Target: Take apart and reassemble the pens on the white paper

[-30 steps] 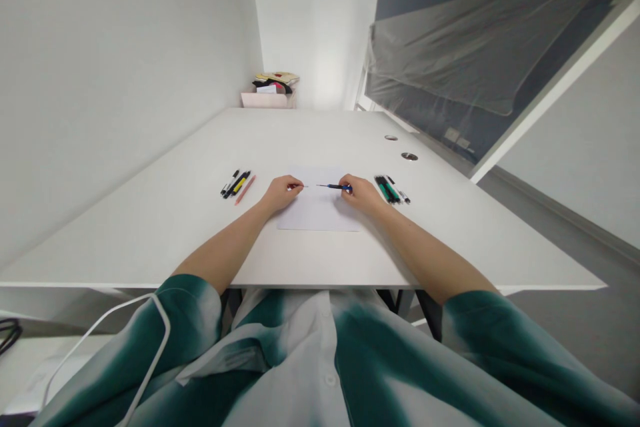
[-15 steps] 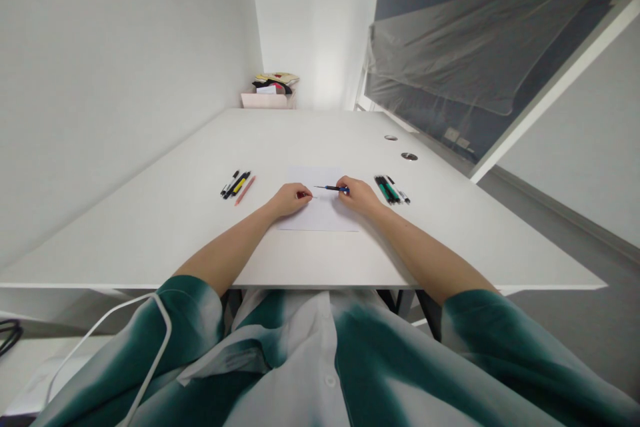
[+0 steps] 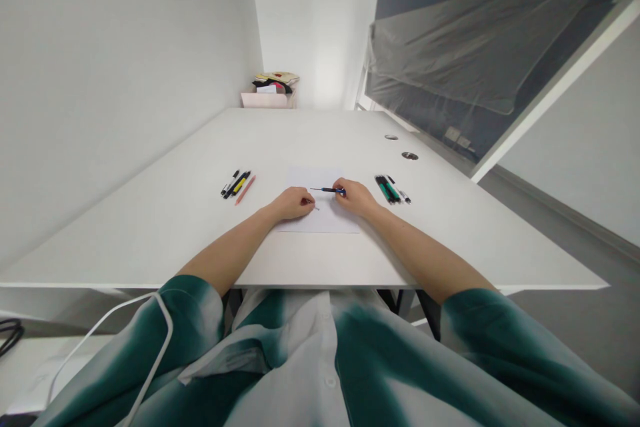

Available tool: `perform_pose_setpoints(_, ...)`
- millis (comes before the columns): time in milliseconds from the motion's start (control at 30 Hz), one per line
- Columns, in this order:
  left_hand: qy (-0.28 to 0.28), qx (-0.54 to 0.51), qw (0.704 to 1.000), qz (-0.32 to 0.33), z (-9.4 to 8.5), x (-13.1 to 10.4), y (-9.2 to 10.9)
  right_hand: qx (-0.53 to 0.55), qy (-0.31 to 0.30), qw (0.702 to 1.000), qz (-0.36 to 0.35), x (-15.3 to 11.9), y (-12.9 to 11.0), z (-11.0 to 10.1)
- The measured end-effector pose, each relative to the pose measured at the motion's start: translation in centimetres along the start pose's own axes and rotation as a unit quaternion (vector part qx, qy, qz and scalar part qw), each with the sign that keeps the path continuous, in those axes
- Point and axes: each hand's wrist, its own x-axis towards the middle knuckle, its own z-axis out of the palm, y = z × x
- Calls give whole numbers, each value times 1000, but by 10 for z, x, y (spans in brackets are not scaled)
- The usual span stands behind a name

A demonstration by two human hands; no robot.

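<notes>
Over a sheet of white paper (image 3: 320, 223), my right hand (image 3: 354, 196) grips a dark blue and black pen (image 3: 327, 190). A thin refill-like tip sticks out of the pen, pointing left toward my other hand. My left hand (image 3: 294, 203) is closed in a pinch at the paper's left side. From its fingertips juts a tiny thin piece (image 3: 317, 208), too small to name. The two hands are a short gap apart, and the pen's tip reaches close above the left fingers.
Left of the paper lie several pens (image 3: 236, 184) and a pink pen (image 3: 245, 190). Several green and black pens (image 3: 387, 189) lie to the right. Two round grommets (image 3: 409, 156) are set in the white table (image 3: 310, 137). A box (image 3: 265, 101) with cloth items stands behind.
My left hand has shifted slightly right and toward me, its fingertips now lower. My right hand has moved slightly left with the pen.
</notes>
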Motion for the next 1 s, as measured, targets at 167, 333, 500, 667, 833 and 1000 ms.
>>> perform_pose_setpoints(167, 29, 42, 999, -20, -2, 0, -5, 1, 5, 1000, 3, 0, 1, 1)
perform_pose_setpoints(333, 21, 65, 997, -42, -3, -1, -8, 2, 4, 1000, 2, 0, 2, 1)
perform_pose_setpoints(500, 12, 56, 997, -45, -2, -1, -10, 0, -1, 1000, 4, 0, 2, 0)
perform_pose_setpoints(667, 14, 35, 998, -48, -1, -1, -12, 2, -2, 1000, 3, 0, 0, -2)
perform_pose_setpoints(833, 88, 31, 991, -91, -3, -1, -11, 1, -9, 1000, 4, 0, -1, -2)
perform_pose_setpoints(1000, 158, 10, 987, -40, -4, -2, -6, -2, -11, 1000, -11, 0, -3, 1)
